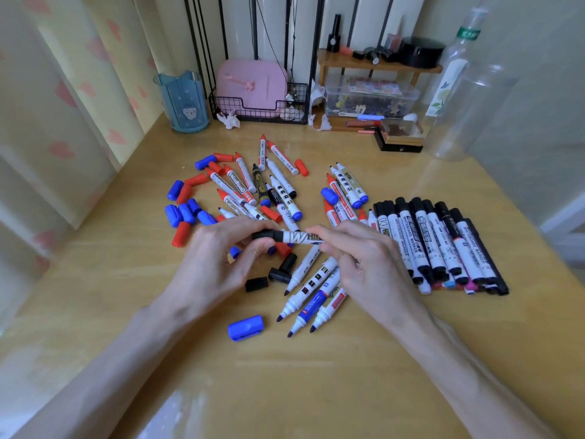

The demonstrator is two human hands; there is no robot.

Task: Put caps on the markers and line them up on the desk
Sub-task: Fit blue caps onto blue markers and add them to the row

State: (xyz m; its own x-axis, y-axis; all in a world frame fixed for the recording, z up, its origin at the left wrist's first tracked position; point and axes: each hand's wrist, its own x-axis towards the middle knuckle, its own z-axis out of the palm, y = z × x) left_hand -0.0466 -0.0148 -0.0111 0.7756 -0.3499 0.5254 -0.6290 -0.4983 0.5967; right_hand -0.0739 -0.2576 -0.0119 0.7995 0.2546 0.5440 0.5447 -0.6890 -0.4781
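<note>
I hold a white whiteboard marker [297,237] level above the desk. My left hand [218,264] pinches the black cap [264,235] on its left end, and my right hand [364,264] grips the barrel. Capped black markers [437,245] lie side by side in a row at the right. Uncapped markers [311,289] lie under my hands, and more are scattered behind them [253,185]. Loose blue and red caps [183,213] are strewn at the left, black caps [278,270] sit in the middle, and one blue cap [245,327] lies nearer to me.
The wooden desk [285,375] carries a blue cup [183,101], a black wire basket with a pink box [253,90], a clear storage box [370,96], a small wooden shelf [376,63] and a clear bottle [456,90] along the back.
</note>
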